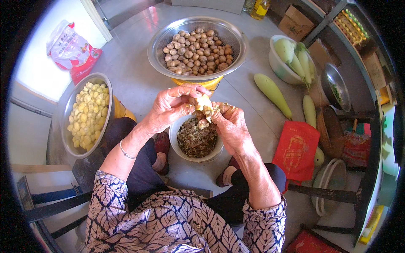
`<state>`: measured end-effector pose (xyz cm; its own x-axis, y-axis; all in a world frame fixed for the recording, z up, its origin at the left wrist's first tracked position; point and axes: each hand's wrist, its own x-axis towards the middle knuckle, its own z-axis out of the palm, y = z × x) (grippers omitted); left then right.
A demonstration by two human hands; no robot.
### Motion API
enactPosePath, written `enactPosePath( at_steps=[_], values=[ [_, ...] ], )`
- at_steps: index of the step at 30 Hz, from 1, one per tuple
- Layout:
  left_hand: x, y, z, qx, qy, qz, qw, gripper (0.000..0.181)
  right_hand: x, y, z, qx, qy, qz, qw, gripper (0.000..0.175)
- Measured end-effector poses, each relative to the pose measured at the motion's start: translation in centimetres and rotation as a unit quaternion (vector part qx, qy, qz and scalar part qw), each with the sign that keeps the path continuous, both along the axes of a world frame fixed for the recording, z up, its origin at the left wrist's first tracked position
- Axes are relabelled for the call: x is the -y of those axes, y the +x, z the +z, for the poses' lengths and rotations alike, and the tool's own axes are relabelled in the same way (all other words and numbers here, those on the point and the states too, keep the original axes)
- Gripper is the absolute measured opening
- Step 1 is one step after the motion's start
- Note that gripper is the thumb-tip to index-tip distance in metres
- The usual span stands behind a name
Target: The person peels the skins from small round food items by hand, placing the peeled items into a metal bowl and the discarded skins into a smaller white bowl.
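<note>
Between my hands, above a white bowl [174, 142], is a partly peeled small potato [202, 101] with yellow flesh showing. My left hand [172, 107] grips it from the left with fingertips and thumb. Bits of skin and mash cling to my right hand [232, 126], whose thumb and fingers pinch a strip of potato peel [205, 118] at the potato's side. A heap of brown peelings [196, 139] fills much of the bowl. Beyond my hands, unpeeled small potatoes [199, 52] lie in a perforated steel basin [242, 47]. Peeled yellow potatoes [88, 110] fill another steel basin [109, 83] at left.
The far basin rests on a yellow bucket [208, 83]. At right are a white tub [273, 60] of pale green gourds, a loose gourd [273, 95] on the floor and a red bag [295, 151]. A plastic sack [71, 47] stands at upper left, shelving [357, 186] at far right.
</note>
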<state>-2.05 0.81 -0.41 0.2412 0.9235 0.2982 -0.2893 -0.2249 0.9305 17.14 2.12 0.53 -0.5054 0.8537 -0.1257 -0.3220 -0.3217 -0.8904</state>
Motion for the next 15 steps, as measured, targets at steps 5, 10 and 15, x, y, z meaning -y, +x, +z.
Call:
enactPosePath(
  at_steps=[5, 10, 15],
  values=[
    [-0.1, 0.5, 0.0, -0.038, 0.038, 0.009, 0.998, 0.022, -0.1, 0.0, -1.0, -0.068, -0.041, -0.007, 0.997, 0.021],
    [-0.1, 1.0, -0.2, 0.005, 0.007, 0.022, 1.000, 0.021, -0.9, 0.3, -2.1, -0.057, -0.008, -0.008, 0.998, 0.027],
    [-0.1, 0.9, 0.0, 0.039, -0.029, 0.036, 0.998, 0.023, -0.6, -0.3, -1.5, 0.005, 0.041, -0.048, 0.998, 0.018]
  ],
)
